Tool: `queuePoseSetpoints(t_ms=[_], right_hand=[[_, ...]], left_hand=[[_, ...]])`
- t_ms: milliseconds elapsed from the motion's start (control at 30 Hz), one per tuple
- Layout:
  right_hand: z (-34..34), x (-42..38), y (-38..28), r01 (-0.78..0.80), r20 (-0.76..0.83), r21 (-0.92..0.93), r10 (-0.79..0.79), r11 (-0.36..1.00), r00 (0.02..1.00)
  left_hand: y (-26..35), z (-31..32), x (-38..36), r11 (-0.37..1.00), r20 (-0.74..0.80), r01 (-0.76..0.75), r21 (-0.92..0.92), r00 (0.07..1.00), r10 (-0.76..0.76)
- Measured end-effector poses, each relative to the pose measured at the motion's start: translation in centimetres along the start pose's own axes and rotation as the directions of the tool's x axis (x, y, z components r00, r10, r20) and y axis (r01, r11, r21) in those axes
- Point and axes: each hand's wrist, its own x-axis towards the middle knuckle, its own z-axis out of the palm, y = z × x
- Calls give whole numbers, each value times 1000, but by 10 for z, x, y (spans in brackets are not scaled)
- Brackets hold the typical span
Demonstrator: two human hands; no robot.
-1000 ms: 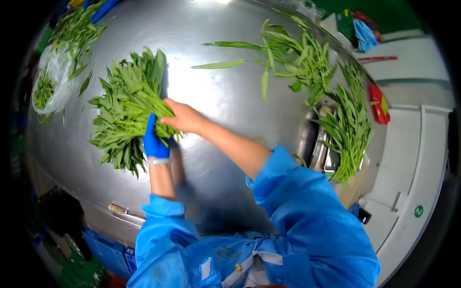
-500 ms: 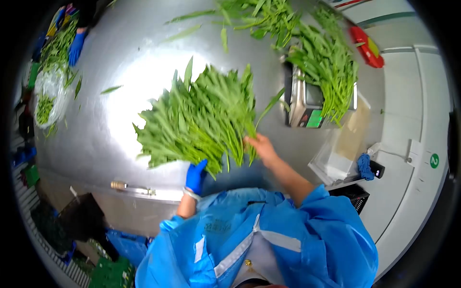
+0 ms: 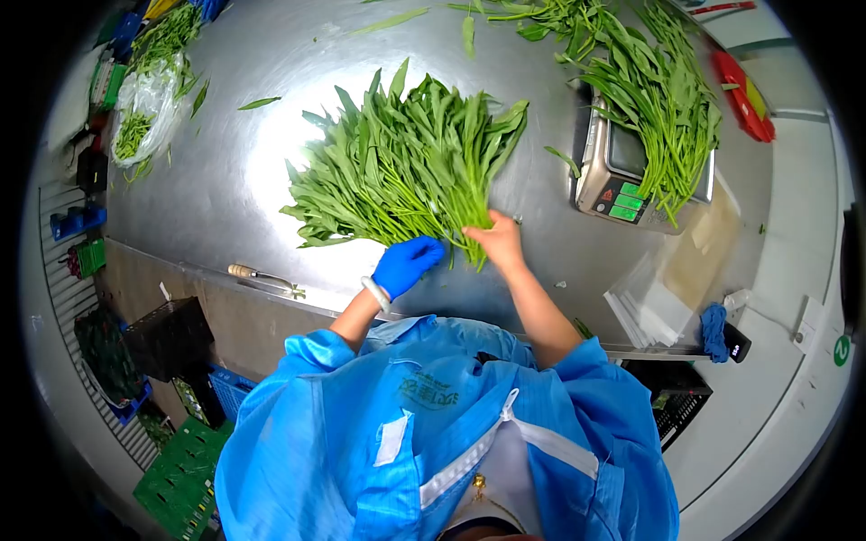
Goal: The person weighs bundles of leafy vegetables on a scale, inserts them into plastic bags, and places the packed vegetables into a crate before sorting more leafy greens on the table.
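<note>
A wide bunch of leafy green stalks (image 3: pixel 388 171) lies on the metal table, leaves pointing away from me. My left hand (image 3: pixel 410 263), in a blue glove, has its fingers curled at the lower stems near the middle; whether it grips any is hidden. My bare right hand (image 3: pixel 498 242) is closed around stems at the bunch's right end. More greens (image 3: pixel 663 117) lie across a scale (image 3: pixel 600 180) with a lit green display, to the right.
Clear plastic sheets (image 3: pixel 649 302) and a blue cloth (image 3: pixel 713 332) lie at the right edge. A wooden-handled knife (image 3: pixel 262 276) rests near the front edge. A plastic bag of greens (image 3: pixel 144 113) is far left; a red object (image 3: pixel 744 95) is back right.
The camera view has shifted. My left hand has moved right along the stems, closer to my right hand, and the right-end stalks are gathered more tightly. The co-worker's gloved hand has mostly left view.
</note>
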Motion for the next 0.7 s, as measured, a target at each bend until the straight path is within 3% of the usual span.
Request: queuePoseSetpoints(t_ms=[33,100,167,233,300,367,467,533,567,633,700], right_hand=[[-6,-4,-6,-45,-6,281,48,959,999],[-37,-4,-12,-58,58,381,38,923,998],[-63,-8,-22,-219,230,551,106,805,967],[-73,-10,-23,-261,254,559,138,787,957],[-74,-4,-8,-300,301,562,148,771,942],[-66,-2,3,-249,285,470,122,847,951],[-64,-7,-13,-105,192,358,37,928,981],[-88,-26,-57,7,95,377,-46,926,994],[-110,-37,-85,144,-24,311,-144,940,989],[-158,-59,-126,395,-255,231,-336,889,907],[-209,-75,-157,593,-504,150,-455,791,734]], left_hand=[[3,4,2,999,18,-12,44,1000,11],[6,10,5,992,34,-34,120,999,30],[9,16,9,981,28,-64,181,998,60],[13,26,18,924,-8,-240,296,967,254],[23,37,29,825,-38,-430,366,879,475],[32,42,43,688,55,-499,527,828,559],[7,48,75,461,217,-514,724,803,555],[-8,45,80,420,244,-557,717,764,597],[-12,44,80,401,262,-582,708,743,616],[-17,44,78,376,257,-584,719,726,637],[-19,43,79,396,244,-599,696,716,654]])
